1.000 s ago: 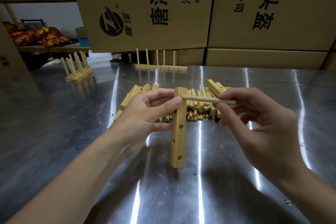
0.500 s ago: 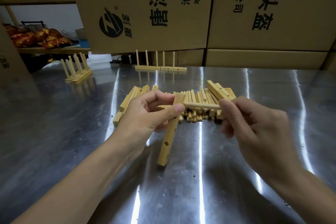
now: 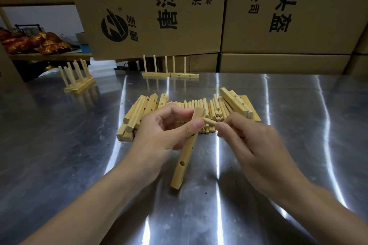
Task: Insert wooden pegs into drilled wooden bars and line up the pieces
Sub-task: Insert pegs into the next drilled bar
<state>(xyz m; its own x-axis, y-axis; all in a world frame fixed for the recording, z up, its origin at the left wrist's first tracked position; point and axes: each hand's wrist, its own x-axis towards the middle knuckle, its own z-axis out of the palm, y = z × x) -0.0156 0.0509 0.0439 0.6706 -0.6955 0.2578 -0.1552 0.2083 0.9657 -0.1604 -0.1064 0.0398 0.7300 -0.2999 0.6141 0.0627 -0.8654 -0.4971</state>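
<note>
Now, right hand (image 3: 256,145) pinch on peg (image 3: 209,121) closer to bar (image 3: 184,157) in left hand (image 3: 159,135) grip.

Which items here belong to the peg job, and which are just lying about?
Job: left hand gripping bar; right hand pinching peg; loose pegs; spare bars; pegged bars at back.
Lying about: cardboard boxes; red packets on shelf.

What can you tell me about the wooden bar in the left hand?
The bar is a pale, square-sided stick of plain wood with round holes drilled in one face; two show below the grip. It is tilted, lower end near the steel table. The left hand grips its upper part; the right hand holds a peg whose tip meets the bar near its top.
</note>
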